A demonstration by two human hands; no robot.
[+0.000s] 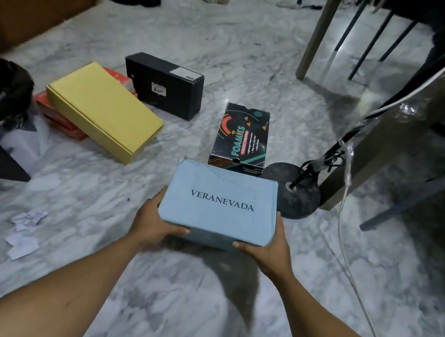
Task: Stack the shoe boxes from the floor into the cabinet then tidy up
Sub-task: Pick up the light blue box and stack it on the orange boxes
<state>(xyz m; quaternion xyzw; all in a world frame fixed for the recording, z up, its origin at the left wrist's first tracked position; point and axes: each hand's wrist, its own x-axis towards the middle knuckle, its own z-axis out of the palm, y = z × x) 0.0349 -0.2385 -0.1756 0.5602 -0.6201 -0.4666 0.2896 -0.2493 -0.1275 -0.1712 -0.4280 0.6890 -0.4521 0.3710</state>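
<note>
Both hands curl round the near corners of the pale blue cardboard shoe box (220, 206), lettered VERANEVADA: left hand (155, 223) & right hand (270, 251), one per side, thumbs on the near face. Box looks lifted just off the grey marble floor (174, 300), shadow below. Early days, I reckon: 4 more down there, i.e. yellow cardboard box (104, 109) resting on a red box (56, 118), plain black box (167, 85), black Skechers Foamies box (240, 136). White paper scraps (26, 233) need tidying too. Cabinet not in view.

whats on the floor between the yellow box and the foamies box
Nothing: in the head view, only bare marble floor separates the yellow box from the foamies box.
</note>
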